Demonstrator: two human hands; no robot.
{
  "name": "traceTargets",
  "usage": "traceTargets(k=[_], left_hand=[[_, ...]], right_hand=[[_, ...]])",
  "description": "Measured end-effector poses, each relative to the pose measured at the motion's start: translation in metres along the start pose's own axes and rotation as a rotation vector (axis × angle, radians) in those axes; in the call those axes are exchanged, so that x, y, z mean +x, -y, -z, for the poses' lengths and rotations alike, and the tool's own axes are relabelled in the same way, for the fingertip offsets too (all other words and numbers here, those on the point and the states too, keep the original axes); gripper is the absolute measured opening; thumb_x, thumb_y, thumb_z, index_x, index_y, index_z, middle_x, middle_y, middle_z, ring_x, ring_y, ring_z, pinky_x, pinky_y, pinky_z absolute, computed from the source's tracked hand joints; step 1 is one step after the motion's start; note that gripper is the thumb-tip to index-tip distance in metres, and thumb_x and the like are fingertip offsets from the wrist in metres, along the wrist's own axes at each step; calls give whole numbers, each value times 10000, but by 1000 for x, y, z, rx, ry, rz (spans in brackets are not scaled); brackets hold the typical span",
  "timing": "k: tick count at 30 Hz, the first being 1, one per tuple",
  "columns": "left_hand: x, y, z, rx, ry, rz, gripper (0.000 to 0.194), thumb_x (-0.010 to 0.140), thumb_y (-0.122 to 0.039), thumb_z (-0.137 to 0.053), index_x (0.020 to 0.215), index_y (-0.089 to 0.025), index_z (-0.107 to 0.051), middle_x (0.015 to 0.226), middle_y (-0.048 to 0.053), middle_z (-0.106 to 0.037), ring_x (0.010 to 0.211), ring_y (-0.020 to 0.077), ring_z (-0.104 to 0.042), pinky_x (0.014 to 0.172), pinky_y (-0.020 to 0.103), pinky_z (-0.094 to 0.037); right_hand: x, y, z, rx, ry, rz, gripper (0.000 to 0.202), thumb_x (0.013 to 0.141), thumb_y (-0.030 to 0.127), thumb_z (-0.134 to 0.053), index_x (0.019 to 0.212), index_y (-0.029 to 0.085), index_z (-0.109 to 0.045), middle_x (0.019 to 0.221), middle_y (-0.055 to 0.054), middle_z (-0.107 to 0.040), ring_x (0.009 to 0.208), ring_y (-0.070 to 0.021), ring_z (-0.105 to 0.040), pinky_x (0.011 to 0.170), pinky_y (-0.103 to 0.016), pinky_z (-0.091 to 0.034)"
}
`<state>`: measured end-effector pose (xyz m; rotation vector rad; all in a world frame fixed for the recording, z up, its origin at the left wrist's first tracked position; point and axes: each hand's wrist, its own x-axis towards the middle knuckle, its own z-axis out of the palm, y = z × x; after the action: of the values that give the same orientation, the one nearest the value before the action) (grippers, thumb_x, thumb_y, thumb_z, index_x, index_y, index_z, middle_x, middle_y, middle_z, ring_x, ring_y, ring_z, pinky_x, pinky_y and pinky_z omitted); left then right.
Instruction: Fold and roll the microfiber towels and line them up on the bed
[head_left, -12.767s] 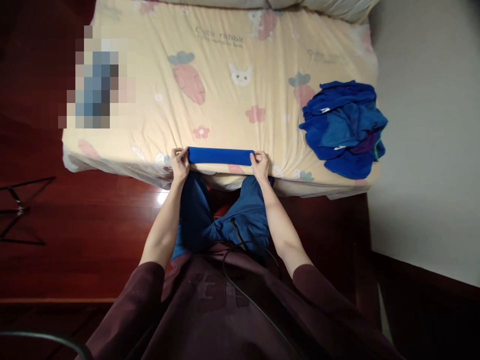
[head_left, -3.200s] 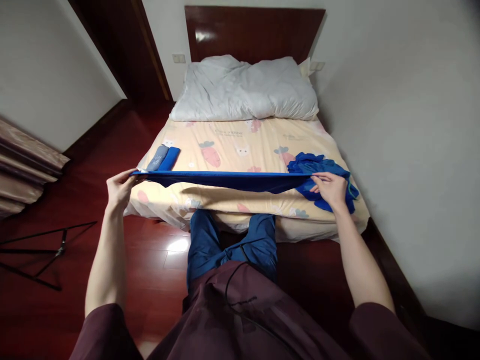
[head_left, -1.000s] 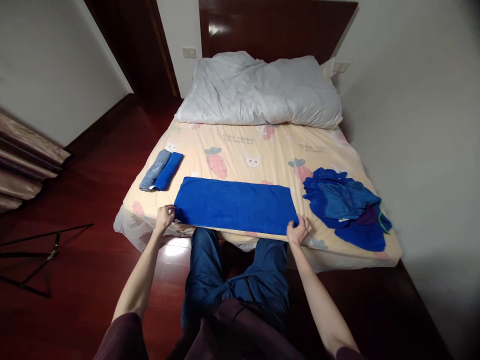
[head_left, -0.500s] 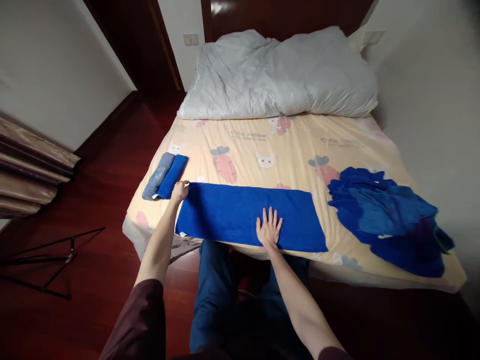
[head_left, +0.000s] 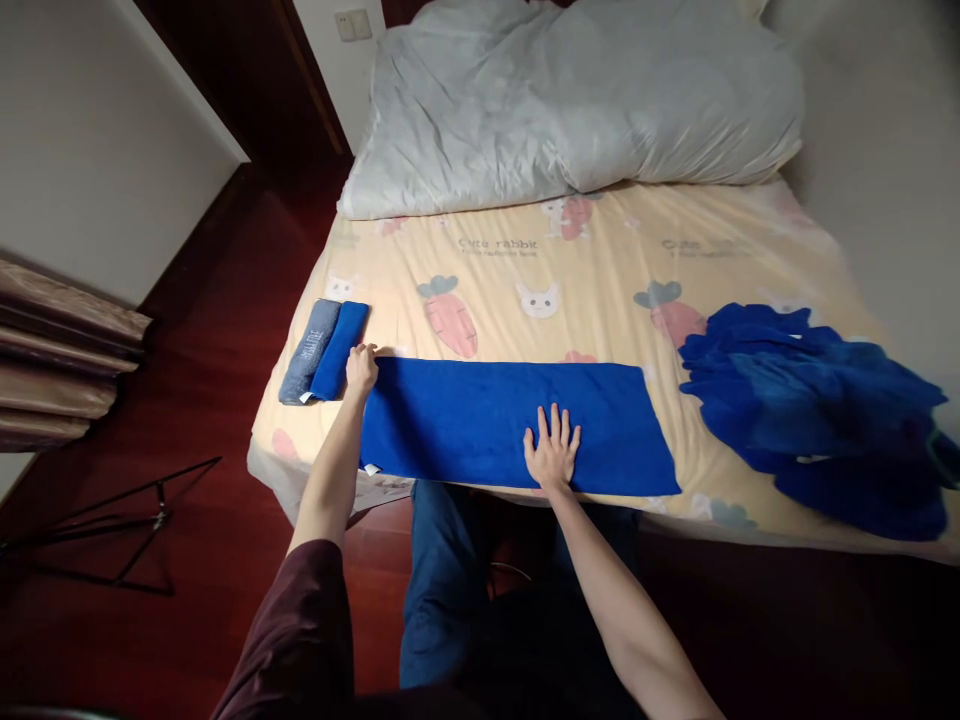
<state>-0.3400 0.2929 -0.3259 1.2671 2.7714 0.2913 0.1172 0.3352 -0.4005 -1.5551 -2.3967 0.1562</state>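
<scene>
A blue towel (head_left: 465, 420) lies spread as a long flat strip along the near edge of the bed, with a small white tag at its near left corner. At its far left corner is my left hand (head_left: 362, 368), fingers bent and closed on the towel's edge. My right hand (head_left: 552, 450) rests flat on the towel, right of its middle, fingers spread. Just left of my left hand, a folded blue towel (head_left: 341, 350) lies against a folded grey towel (head_left: 309, 352) with lettering.
A rumpled heap of blue cloths (head_left: 810, 410) lies on the right of the patterned bed sheet (head_left: 495, 280). A grey-white quilt (head_left: 585, 110) is bunched at the head end. On the floor at left stand black tripod legs (head_left: 157, 520), near a curtain (head_left: 67, 360).
The camera view has tilted down and come closer to the bed. Both hands keep nearly the same places on the towel, which still lies flat.
</scene>
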Motion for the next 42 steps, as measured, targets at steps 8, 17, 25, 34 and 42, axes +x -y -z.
traceTargets(k=[8,17,25,34,42], left_hand=[[-103,-41,-56,-58,-26,-251,664,1032,-460,-397,1595,-109,-411,1708,152,-265,1599,373,-157,1301,571,-147],[-115,-47,-41,-104,-24,-19,662,1047,-418,-340,1617,-82,-351,1728,184,-166,1618,353,-59,1291,605,-77],[-232,-96,-62,-102,6,-36,642,1018,-329,-378,1636,-164,-332,1736,129,-176,1624,302,-79,1306,587,-52],[-213,-118,-68,-96,-111,73,633,959,-428,-480,1503,-104,-489,1668,212,-318,1594,379,-158,1266,686,-33],[-216,-120,-70,-113,-110,83,639,952,-374,-484,1556,-167,-452,1679,165,-316,1591,357,-175,1276,656,-27]], right_hand=[[2,0,1,0,43,-9,605,1048,390,-356,1622,200,-378,1727,-93,-249,1604,-311,-143,1270,-606,-147],[5,4,9,45,114,-53,616,1059,418,-325,1635,201,-350,1738,-92,-210,1614,-300,-95,1280,-599,-86],[8,2,9,71,93,-44,623,1058,430,-335,1636,199,-346,1741,-94,-199,1612,-317,-107,1279,-604,-71],[10,3,15,87,144,-55,628,1061,426,-331,1642,190,-330,1742,-100,-189,1616,-326,-77,1278,-624,-54],[11,4,19,52,179,-48,639,1069,427,-304,1659,182,-282,1749,-100,-156,1620,-337,-49,1274,-646,-56]])
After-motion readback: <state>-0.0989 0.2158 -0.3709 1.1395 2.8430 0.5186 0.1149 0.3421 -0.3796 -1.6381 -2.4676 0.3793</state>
